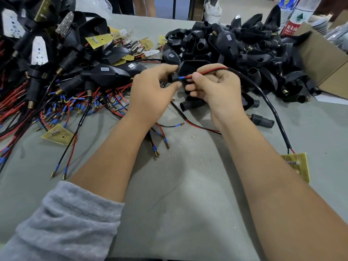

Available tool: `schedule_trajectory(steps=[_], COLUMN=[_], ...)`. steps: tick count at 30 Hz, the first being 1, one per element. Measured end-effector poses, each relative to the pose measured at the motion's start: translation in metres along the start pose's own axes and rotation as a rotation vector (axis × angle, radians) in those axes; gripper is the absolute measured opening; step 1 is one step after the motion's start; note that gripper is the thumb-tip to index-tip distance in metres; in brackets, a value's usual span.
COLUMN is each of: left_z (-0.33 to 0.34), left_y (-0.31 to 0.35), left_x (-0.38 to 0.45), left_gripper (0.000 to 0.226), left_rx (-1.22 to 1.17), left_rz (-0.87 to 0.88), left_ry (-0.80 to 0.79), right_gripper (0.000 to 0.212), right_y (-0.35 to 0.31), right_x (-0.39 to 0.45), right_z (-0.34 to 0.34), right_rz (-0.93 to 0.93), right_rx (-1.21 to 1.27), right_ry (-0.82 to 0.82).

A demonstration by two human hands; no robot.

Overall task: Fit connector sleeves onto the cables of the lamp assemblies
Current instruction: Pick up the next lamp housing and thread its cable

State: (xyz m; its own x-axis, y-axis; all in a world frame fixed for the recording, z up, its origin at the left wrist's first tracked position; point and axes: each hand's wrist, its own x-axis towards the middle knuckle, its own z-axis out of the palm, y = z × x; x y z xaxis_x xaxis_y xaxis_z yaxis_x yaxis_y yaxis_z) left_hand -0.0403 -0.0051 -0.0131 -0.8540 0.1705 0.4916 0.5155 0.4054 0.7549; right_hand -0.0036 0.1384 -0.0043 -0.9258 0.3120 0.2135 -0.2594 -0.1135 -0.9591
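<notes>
My left hand (pixel 150 91) grips a black lamp housing (pixel 189 69) by its tubular neck, held above the table's middle. My right hand (pixel 216 87) pinches the red wire (pixel 211 71) of a black cable, its blue-sleeved tip (pixel 181 78) right at the housing's neck opening. That black cable (pixel 267 102) arcs right and down to a yellow circuit board (pixel 299 164) lying by my right forearm. A black connector sleeve with a brass spring end (pixel 260 120) lies on the table right of my right wrist.
A heap of empty black housings (pixel 244 49) fills the back right, beside a cardboard box (pixel 323 59) and water bottles (pixel 295 14). Assembled lamps with red and black leads (pixel 56 81) pile up at the left. Loose wires with blue tips (pixel 160 144) lie between my forearms on the grey table (pixel 178 194).
</notes>
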Motion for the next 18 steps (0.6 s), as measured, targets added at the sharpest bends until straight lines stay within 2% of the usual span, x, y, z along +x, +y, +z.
schedule_trajectory(steps=[4,7,10,13,15,18], left_z=[0.006,0.012,0.018,0.025,0.032,0.042], left_y=[0.009,0.01,0.009,0.018,0.026,0.033], left_x=[0.0,0.001,0.0,-0.004,-0.005,-0.008], left_gripper=[0.025,0.011,0.015,0.04,0.056,0.059], left_rx=[-0.652,-0.829,-0.667,-0.467,-0.256,0.088], left_rz=[-0.164,-0.329,-0.243,-0.073,0.033,0.188], left_ry=[0.016,-0.016,-0.082,-0.166,-0.201,-0.3], right_gripper=[0.009,0.006,0.008,0.01,0.011,0.012], right_y=[0.0,-0.001,-0.003,-0.009,-0.014,-0.022], right_x=[0.002,0.0,0.0,0.003,0.006,0.011], right_z=[0.002,0.003,0.002,-0.005,-0.012,-0.026], right_rz=[-0.045,-0.06,-0.059,-0.026,0.001,0.008], right_rx=[-0.042,-0.043,-0.007,0.093,0.19,0.371], right_ry=[0.061,0.038,0.007,0.066,0.118,0.162])
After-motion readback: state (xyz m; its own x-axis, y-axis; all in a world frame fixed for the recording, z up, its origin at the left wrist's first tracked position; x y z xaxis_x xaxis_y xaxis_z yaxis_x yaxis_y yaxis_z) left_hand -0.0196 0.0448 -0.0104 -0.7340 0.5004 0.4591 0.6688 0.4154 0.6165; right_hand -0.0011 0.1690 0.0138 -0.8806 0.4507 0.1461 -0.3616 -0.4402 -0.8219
